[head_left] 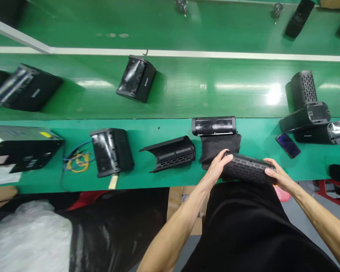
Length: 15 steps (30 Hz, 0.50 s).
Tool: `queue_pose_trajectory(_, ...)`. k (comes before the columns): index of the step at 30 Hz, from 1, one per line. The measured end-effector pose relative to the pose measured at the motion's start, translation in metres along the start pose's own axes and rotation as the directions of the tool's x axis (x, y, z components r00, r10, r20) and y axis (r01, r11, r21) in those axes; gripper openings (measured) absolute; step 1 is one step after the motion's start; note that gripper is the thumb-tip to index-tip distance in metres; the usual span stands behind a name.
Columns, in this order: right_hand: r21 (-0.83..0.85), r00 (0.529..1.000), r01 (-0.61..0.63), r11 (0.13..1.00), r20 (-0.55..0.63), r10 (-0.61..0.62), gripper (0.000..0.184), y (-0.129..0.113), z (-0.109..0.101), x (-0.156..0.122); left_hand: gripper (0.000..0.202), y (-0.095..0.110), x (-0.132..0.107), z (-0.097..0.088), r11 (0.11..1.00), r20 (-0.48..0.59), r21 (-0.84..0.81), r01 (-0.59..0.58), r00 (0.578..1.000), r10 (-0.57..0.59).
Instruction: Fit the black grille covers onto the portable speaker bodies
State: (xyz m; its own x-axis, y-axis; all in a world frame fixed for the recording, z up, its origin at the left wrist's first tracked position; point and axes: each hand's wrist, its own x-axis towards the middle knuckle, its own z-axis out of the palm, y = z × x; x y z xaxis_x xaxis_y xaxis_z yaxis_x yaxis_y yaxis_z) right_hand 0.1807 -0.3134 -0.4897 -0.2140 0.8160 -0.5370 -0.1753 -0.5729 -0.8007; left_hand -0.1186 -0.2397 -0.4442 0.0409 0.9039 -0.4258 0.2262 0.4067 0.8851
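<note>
Held lengthwise between my two hands is a black housing with slotted holes, like a speaker grille cover [248, 168]. My left hand [217, 165] grips its left end, thumb on top. The right end is in my right hand [280, 176], thumb over the slots. Under and behind it lies a black cloth [219, 145] on the green bench. A black piece with a glossy mesh front [214, 125] rests at the cloth's far edge. Left of the cloth sits an open, curved slotted shell [172, 153].
A black speaker unit [112, 151] stands left on the bench, near cables [79, 160] and a metal box [25, 147]. A phone [288, 145] lies right, before stacked black housings [306, 115]. Behind, a green conveyor surface [204, 81] carries another speaker unit [137, 78]. A red stool [333, 194] stands below right.
</note>
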Motion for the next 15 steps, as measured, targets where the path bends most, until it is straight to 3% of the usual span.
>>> queue_pose_trajectory(4, 0.141, 0.985, 0.125, 0.982, -0.139, -0.105, 0.076, -0.015, -0.012, 0.018, 0.075, 0.015, -0.015, 0.001, 0.982, -0.029, -0.179, -0.052, 0.998, 0.047)
queue_pose_trajectory(6, 0.243, 0.973, 0.158, 0.957, -0.203, -0.109, 0.069, -0.038, -0.020, 0.049, 0.063, 0.017, -0.026, -0.011, 0.981, -0.146, -0.136, -0.141, 0.982, 0.121)
queue_pose_trajectory(7, 0.283, 0.967, 0.189, 0.940, -0.222, -0.128, 0.066, -0.054, -0.022, 0.070, 0.050, 0.017, -0.031, -0.022, 0.981, -0.250, -0.048, -0.186, 0.953, 0.169)
queue_pose_trajectory(8, 0.312, 0.960, 0.228, 0.922, -0.233, -0.158, 0.064, -0.072, -0.022, 0.094, 0.039, 0.016, -0.036, -0.037, 0.975, -0.376, 0.071, -0.213, 0.899, 0.224)
queue_pose_trajectory(9, 0.332, 0.952, 0.267, 0.904, -0.235, -0.195, 0.064, -0.092, -0.020, 0.120, 0.035, 0.016, -0.040, -0.057, 0.957, -0.508, 0.200, -0.211, 0.813, 0.286)
queue_pose_trajectory(11, 0.343, 0.925, 0.328, 0.880, -0.307, -0.225, 0.061, -0.131, -0.014, 0.168, 0.031, 0.014, -0.046, -0.104, 0.892, -0.704, 0.433, -0.130, 0.569, 0.425)
queue_pose_trajectory(12, 0.358, 0.914, 0.323, 0.876, -0.357, -0.191, 0.058, -0.148, -0.012, 0.189, 0.029, 0.013, -0.047, -0.130, 0.852, -0.744, 0.518, -0.072, 0.453, 0.491)
queue_pose_trajectory(13, 0.377, 0.908, 0.311, 0.873, -0.389, -0.155, 0.056, -0.162, -0.012, 0.207, 0.030, 0.012, -0.046, -0.155, 0.805, -0.732, 0.593, -0.025, 0.399, 0.552)
queue_pose_trajectory(14, 0.381, 0.905, 0.293, 0.877, -0.406, -0.126, 0.055, -0.174, -0.013, 0.220, 0.036, 0.011, -0.043, -0.179, 0.756, -0.695, 0.654, 0.003, 0.396, 0.600)
queue_pose_trajectory(15, 0.368, 0.906, 0.265, 0.892, -0.411, -0.100, 0.056, -0.183, -0.017, 0.230, 0.043, 0.009, -0.039, -0.200, 0.706, -0.641, 0.708, 0.018, 0.435, 0.632)
